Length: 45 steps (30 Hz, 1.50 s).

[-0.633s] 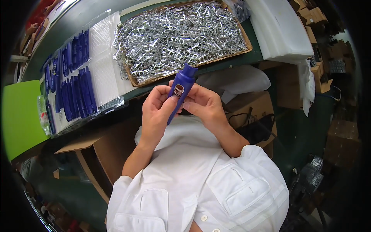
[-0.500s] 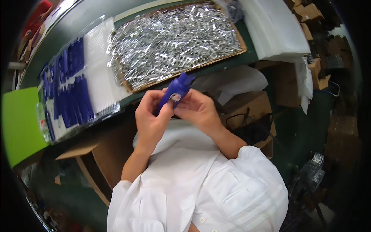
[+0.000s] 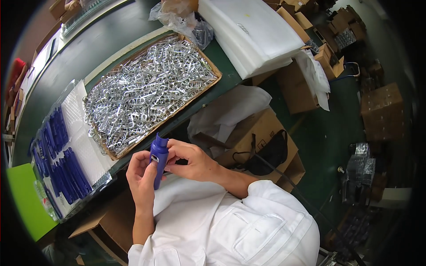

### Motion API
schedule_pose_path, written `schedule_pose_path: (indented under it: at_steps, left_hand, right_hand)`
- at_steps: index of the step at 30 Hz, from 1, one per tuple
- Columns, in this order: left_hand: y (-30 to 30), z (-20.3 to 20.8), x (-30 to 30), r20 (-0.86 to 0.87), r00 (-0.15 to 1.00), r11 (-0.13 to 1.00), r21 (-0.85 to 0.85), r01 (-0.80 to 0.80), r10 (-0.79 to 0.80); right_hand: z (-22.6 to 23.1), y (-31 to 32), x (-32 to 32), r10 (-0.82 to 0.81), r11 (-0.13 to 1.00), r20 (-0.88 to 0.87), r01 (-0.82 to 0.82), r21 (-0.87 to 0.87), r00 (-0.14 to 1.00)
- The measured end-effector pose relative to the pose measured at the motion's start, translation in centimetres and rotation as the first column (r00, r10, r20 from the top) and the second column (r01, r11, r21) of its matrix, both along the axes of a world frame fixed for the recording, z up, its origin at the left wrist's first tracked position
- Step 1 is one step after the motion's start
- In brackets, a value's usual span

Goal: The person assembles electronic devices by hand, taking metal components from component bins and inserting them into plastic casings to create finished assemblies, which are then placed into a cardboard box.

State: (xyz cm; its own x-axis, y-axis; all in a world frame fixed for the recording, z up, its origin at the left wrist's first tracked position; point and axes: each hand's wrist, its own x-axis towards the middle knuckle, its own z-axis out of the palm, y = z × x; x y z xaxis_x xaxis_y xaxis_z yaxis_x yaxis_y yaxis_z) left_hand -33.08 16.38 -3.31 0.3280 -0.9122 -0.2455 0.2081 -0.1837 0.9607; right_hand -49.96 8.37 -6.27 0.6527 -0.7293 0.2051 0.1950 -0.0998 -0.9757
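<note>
Upright in front of me is a blue plastic part (image 3: 160, 153), shaped like a handle, with a notched top and a shiny metal piece (image 3: 154, 158) showing in an opening on its side. My left hand (image 3: 142, 175) is closed around its lower half, thumb just below the metal piece. My right hand (image 3: 193, 162) is closed against its right side; the fingertips are partly hidden behind it. Just beyond, a shallow cardboard tray (image 3: 214, 81) is heaped with silvery metal pieces (image 3: 151, 84). Several similar blue plastic parts (image 3: 71, 175) lie in rows at the left.
Under the blue rows is a white quilted sheet (image 3: 82, 119). A bright green panel (image 3: 26, 201) stands at the far left. White foam sheets (image 3: 248, 35) are stacked beyond the tray. Open cardboard boxes (image 3: 257, 137) sit below the bench at right, a black strapped item (image 3: 266, 155) on one.
My view has swung to the right, so the bench and hands appear further left and lower. The blue plastic part stands more upright, and my right fingers have shifted along its side.
</note>
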Motion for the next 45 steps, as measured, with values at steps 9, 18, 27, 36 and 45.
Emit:
schedule_pose_path:
  at_steps: [9, 18, 27, 36, 45]
  left_hand:
    - [-0.8, -0.4, -1.1, -0.285, 0.955, 0.996, -0.057, 0.071, -0.084]
    - [-0.1, -1.5, -0.1, -0.294, 0.950, 0.994, -0.065, 0.090, -0.105]
    - [-0.1, -1.1, 0.7, -0.270, 0.953, 0.989, -0.075, 0.124, -0.140]
    - [-0.4, -1.1, 1.1, -0.364, 0.922, 0.991, -0.040, 0.125, -0.131]
    - [-0.5, -1.2, 0.8, -0.368, 0.911, 0.982, -0.076, 0.170, -0.187]
  right_hand:
    - [0.2, 0.3, -0.2, -0.311, 0.916, -0.026, 0.293, -0.273, 0.950]
    - [-0.5, -1.3, -1.0, -0.230, 0.911, 0.150, 0.158, 0.381, 0.962]
    - [7.1, -18.6, -12.2, -0.971, -0.130, 0.233, 0.713, -0.689, 0.048]
    - [8.1, -14.1, -7.7, -0.820, 0.475, 0.104, 0.769, -0.428, 0.563]
    - [2.5, -2.3, 2.0, 0.057, 0.926, 0.173, -0.117, 0.360, 0.983]
